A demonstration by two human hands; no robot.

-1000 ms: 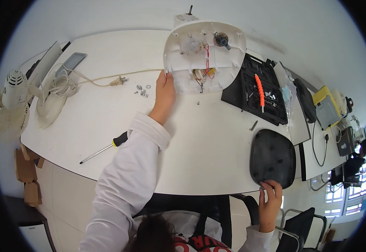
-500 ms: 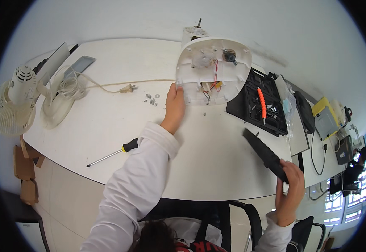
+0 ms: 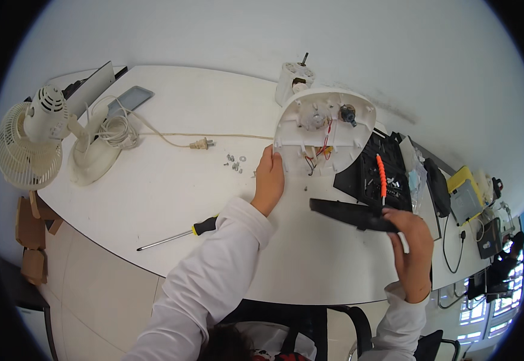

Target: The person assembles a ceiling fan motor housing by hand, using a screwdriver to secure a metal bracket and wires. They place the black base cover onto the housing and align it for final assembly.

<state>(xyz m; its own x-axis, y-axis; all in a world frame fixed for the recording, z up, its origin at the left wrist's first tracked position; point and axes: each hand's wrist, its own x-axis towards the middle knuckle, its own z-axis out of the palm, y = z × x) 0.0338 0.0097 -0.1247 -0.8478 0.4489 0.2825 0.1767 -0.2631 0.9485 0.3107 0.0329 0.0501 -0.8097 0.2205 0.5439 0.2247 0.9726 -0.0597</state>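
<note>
Base shell: I am seeing the open white fan base [image 3: 322, 129] lying at about 1 o'clock from table centre, inside facing up, red and dark wires showing near its lower edge.
Left hand: my left hand [image 3: 269, 180] is pressing flat on the shell's 7 o'clock edge, fingers closed over the rim.
Black cover: my right hand [image 3: 411, 243] is gripping the black cover plate [image 3: 349, 213] by its right end, fingers wrapped round it, holding it edge-on above the table at 4 o'clock of the shell.
Wire risk: I am judging the loose wires could get pinched if the plate comes down skewed.
Screw risk: the small screws [image 3: 235, 162], at 9 o'clock of the shell, could be swept off by my sleeve.
Outer things: a yellow-handled screwdriver [image 3: 181, 234] is lying near the table's front edge; a white desk fan [image 3: 39, 141] is standing far at 9 o'clock.
</note>
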